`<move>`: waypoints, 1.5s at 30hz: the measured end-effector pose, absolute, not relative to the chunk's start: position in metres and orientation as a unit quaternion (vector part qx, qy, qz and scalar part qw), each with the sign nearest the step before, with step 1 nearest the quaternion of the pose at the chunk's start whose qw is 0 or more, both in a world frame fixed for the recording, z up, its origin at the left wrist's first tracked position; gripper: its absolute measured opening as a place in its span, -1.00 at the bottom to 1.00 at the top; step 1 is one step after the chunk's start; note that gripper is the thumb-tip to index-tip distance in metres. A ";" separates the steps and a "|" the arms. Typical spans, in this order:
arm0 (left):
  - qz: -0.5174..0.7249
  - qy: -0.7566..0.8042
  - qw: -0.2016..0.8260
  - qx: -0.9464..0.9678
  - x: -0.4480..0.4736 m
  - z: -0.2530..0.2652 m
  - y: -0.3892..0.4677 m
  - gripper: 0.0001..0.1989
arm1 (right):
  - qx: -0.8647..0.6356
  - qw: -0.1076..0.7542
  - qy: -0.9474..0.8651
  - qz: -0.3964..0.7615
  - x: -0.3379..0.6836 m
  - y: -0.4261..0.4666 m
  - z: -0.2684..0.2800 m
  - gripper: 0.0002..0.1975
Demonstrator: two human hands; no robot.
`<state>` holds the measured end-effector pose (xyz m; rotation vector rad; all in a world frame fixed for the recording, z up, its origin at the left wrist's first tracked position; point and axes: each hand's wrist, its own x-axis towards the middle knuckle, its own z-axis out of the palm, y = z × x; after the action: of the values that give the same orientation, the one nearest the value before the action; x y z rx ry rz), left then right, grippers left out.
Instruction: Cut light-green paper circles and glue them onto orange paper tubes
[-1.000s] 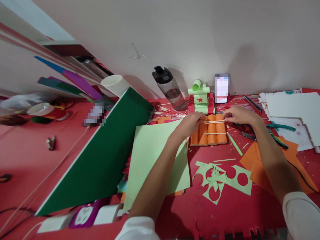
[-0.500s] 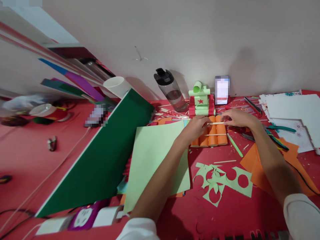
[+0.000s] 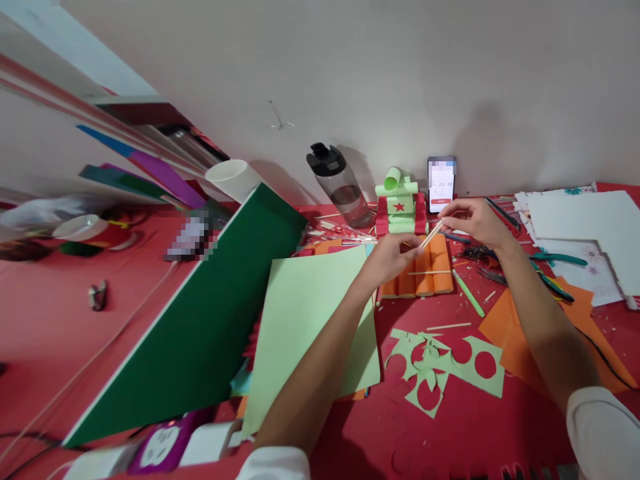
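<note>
Between my two hands a thin wooden stick (image 3: 431, 235) slants up to the right. My left hand (image 3: 393, 257) pinches its lower end, and the fingertips of my right hand (image 3: 465, 219) close on its upper end. Just below are several orange paper rolls (image 3: 425, 283) set side by side, partly covered by my left hand. Another thin stick lies across these rolls. Behind them stands a light green and red paper model (image 3: 400, 205) with a red star on its front. A light green paper roll (image 3: 469, 293) rests right of the orange rolls.
A dark green board (image 3: 200, 333) leans at left beside light green paper (image 3: 310, 320). Cut green scraps (image 3: 430, 367) lie in front. Pliers (image 3: 555, 280), orange paper (image 3: 510, 327) and white sheets (image 3: 565, 213) are at right. A bottle (image 3: 345, 190) and a phone (image 3: 441, 180) stand by the wall.
The stick has risen off the orange rolls and tilted from nearly level to slanting. My right hand has moved up with its end; my left hand has shifted slightly.
</note>
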<state>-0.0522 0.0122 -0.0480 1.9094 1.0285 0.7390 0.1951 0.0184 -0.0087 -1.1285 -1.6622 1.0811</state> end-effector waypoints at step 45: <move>0.453 0.334 0.200 0.802 -0.041 -0.066 0.005 -0.57 | -0.419 0.553 -0.494 0.524 0.152 0.015 -0.016 -0.59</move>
<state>-0.0406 0.0053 -0.0659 2.2425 0.9352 1.2663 0.1519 0.0152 -0.0160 -0.9912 -1.1674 1.2400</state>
